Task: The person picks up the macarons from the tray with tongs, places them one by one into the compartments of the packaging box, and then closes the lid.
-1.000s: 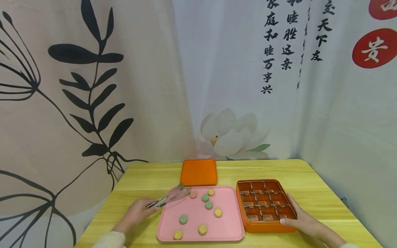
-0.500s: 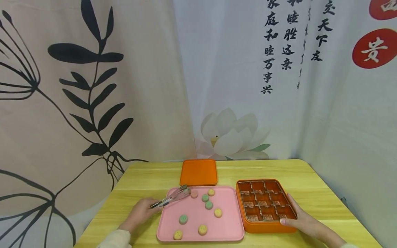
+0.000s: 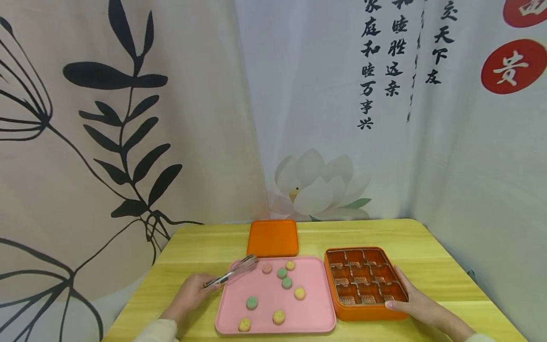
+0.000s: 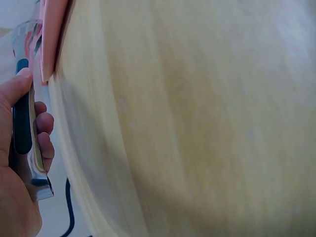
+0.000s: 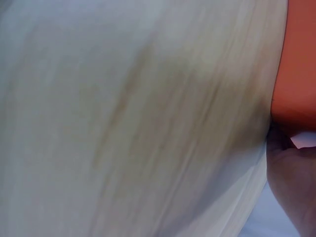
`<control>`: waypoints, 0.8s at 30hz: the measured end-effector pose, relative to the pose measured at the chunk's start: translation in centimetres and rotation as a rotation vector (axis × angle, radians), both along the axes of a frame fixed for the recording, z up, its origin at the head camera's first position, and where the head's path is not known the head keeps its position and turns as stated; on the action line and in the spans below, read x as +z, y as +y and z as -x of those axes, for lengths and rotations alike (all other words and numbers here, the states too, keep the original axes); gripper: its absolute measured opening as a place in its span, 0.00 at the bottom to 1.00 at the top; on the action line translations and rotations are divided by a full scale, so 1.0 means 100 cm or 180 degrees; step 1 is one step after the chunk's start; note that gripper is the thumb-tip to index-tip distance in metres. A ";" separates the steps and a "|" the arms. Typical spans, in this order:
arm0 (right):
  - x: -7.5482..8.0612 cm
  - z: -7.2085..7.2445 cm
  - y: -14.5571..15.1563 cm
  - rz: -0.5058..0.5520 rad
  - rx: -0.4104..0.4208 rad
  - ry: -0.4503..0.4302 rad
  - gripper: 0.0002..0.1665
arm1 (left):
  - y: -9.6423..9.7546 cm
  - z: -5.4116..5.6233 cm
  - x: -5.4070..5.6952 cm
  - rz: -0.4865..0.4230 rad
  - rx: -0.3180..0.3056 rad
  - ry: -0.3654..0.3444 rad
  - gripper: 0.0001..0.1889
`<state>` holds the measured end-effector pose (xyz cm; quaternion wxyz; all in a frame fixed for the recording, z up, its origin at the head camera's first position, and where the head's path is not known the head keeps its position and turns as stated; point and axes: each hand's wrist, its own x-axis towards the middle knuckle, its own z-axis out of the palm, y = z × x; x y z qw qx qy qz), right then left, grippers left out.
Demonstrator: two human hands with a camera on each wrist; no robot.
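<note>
My left hand (image 3: 192,292) grips a pair of metal tongs (image 3: 226,276) with clear tips, thumb along the dark handle (image 4: 22,118) in the left wrist view. The tongs reach over the far left corner of the pink tray (image 3: 314,311), their tips just left of a pink cookie (image 3: 267,269). Several small round cookies lie scattered on the tray, including a green cookie (image 3: 252,302) and a yellow cookie (image 3: 278,317). My right hand (image 3: 420,304) holds the near right corner of an orange box (image 3: 367,312), thumb over its rim. A clear divided insert (image 3: 361,274) lies inside, its compartments without cookies.
An orange lid (image 3: 272,238) lies flat behind the tray. The wooden table (image 3: 205,249) meets a printed curtain (image 3: 213,118) at its back edge. A black cable (image 4: 69,207) hangs past the table edge in the left wrist view.
The tongs' arms have come closer together, and the left hand has moved slightly right, then back a little. The head view has shifted slightly. The right hand stays on the box.
</note>
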<state>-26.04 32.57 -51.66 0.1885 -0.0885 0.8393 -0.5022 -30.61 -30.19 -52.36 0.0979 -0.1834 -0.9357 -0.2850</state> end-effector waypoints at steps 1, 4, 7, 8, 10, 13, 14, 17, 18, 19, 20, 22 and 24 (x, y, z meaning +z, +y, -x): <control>0.000 0.000 0.000 -0.0012 0.0006 0.0006 0.61 | 0.000 0.000 0.000 -0.0005 0.0014 -0.0022 0.03; 0.000 -0.001 0.000 -0.0040 -0.0008 0.0025 0.61 | 0.000 -0.001 0.000 -0.0019 0.0066 -0.0079 0.03; 0.000 -0.001 -0.001 -0.0029 -0.0028 0.0043 0.62 | 0.001 -0.003 0.002 -0.0120 0.0086 -0.0126 0.04; 0.000 -0.001 -0.001 -0.0023 -0.0041 0.0049 0.62 | 0.002 -0.003 0.003 -0.0138 0.0067 -0.0120 0.04; 0.000 -0.002 0.000 -0.0022 -0.0038 0.0066 0.62 | 0.005 -0.003 0.005 -0.0182 0.0021 -0.0106 0.05; 0.000 -0.002 0.000 -0.0016 -0.0028 0.0068 0.61 | 0.008 -0.001 0.009 -0.0190 -0.0047 -0.0096 0.07; 0.000 -0.002 0.000 -0.0019 -0.0033 0.0061 0.61 | 0.010 0.000 0.010 -0.0195 -0.0055 -0.0089 0.06; 0.001 -0.002 -0.002 -0.0015 -0.0067 0.0010 0.62 | 0.017 0.001 0.016 -0.0260 -0.0066 -0.0110 0.07; 0.001 -0.002 -0.002 -0.0024 -0.0071 0.0008 0.62 | 0.020 0.000 0.019 -0.0276 -0.0073 -0.0122 0.08; 0.001 -0.002 -0.003 -0.0017 -0.0078 -0.0005 0.62 | 0.024 0.000 0.021 -0.0295 -0.0100 -0.0129 0.08; 0.001 -0.002 -0.003 -0.0026 -0.0077 0.0002 0.62 | 0.027 0.000 0.024 -0.0329 -0.0143 -0.0134 0.09; 0.002 -0.003 -0.003 -0.0027 -0.0064 0.0009 0.62 | 0.035 -0.001 0.029 -0.0370 -0.0254 -0.0179 0.10; 0.002 -0.003 -0.003 -0.0017 -0.0050 0.0022 0.61 | 0.045 -0.001 0.035 -0.0411 -0.0376 -0.0225 0.11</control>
